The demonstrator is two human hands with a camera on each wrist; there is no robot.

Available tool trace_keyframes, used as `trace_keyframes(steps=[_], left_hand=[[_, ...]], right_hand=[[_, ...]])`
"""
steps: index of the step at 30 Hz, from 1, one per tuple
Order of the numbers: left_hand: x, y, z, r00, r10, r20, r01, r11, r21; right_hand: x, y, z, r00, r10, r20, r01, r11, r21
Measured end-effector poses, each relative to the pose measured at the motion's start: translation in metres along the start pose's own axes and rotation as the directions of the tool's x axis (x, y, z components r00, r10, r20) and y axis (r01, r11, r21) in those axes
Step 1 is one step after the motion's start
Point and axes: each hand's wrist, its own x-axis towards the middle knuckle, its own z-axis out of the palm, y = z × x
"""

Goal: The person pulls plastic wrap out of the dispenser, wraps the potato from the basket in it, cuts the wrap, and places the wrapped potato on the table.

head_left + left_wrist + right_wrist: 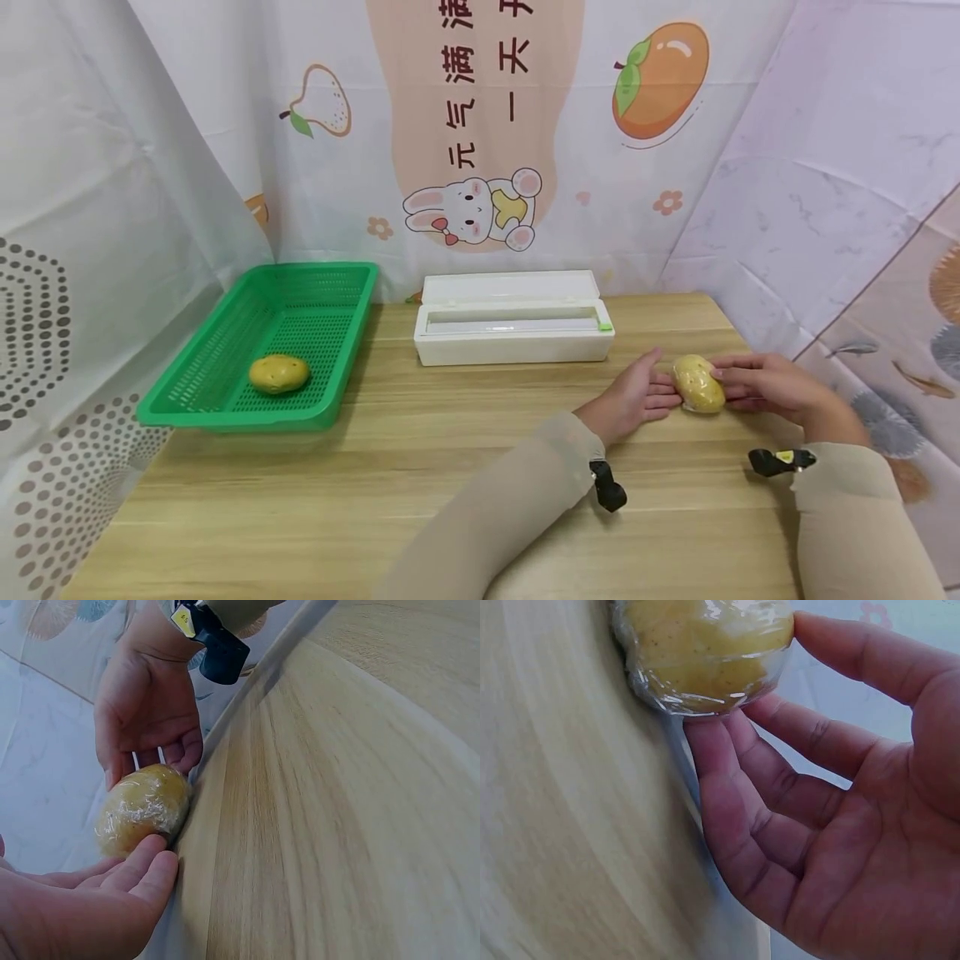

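A yellow potato [697, 383] wrapped in shiny clear film lies at the right side of the wooden table. My right hand [780, 387] holds it from the right; in the right wrist view the thumb [855, 649] and the fingers [712, 750] meet the wrapped potato [705, 660] on different sides. From the left, my left hand [633, 396] touches it with nearly straight fingers. The left wrist view has the left fingertips [154, 859] against the film, which looks crinkled there.
A white box [517, 348] with its lid raised and a roll of film inside stands at the table's back. At the left is a green basket [240, 419] holding another potato [279, 373]. Printed curtains [480, 125] hang close behind and beside the table.
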Motion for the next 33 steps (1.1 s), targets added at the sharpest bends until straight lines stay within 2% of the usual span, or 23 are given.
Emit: trace_keyframes(steps=[10, 14, 17, 20, 24, 26, 29, 32, 33], left_hand=[[-0.005, 0.003, -0.003, 1.000, 0.013, 0.007, -0.013, 0.999, 0.033], [-0.012, 0.005, -0.006, 0.999, 0.039, -0.018, -0.036, 0.991, 0.129], [-0.022, 0.011, -0.011, 0.997, 0.071, -0.016, -0.065, 0.966, 0.251], [-0.033, 0.025, -0.016, 0.994, 0.108, 0.000, -0.098, 0.906, 0.413], [-0.048, 0.045, -0.025, 0.981, 0.191, 0.039, -0.177, 0.788, 0.590], [-0.053, 0.054, -0.033, 0.971, 0.228, 0.069, -0.219, 0.740, 0.636], [-0.063, 0.066, -0.049, 0.958, 0.263, 0.113, -0.261, 0.646, 0.717], [-0.072, 0.082, -0.072, 0.947, 0.285, 0.150, -0.292, 0.562, 0.774], [-0.075, 0.088, -0.081, 0.941, 0.297, 0.160, -0.305, 0.545, 0.781]], right_hand=[[0.000, 0.002, -0.003, 1.000, 0.018, -0.002, -0.018, 1.000, -0.021], [-0.002, 0.002, -0.004, 1.000, 0.005, -0.023, -0.006, 0.999, -0.041], [-0.005, 0.000, -0.005, 0.998, -0.016, -0.067, 0.010, 0.996, -0.088], [-0.007, -0.006, -0.007, 0.990, -0.061, -0.126, 0.045, 0.990, -0.131], [-0.013, -0.022, -0.004, 0.966, -0.169, -0.195, 0.137, 0.976, -0.169], [-0.015, -0.031, 0.000, 0.948, -0.226, -0.224, 0.189, 0.966, -0.178], [-0.015, -0.047, 0.011, 0.910, -0.304, -0.281, 0.250, 0.945, -0.212], [-0.009, -0.064, 0.025, 0.878, -0.376, -0.295, 0.272, 0.901, -0.337], [-0.006, -0.071, 0.030, 0.870, -0.397, -0.292, 0.272, 0.881, -0.388]])
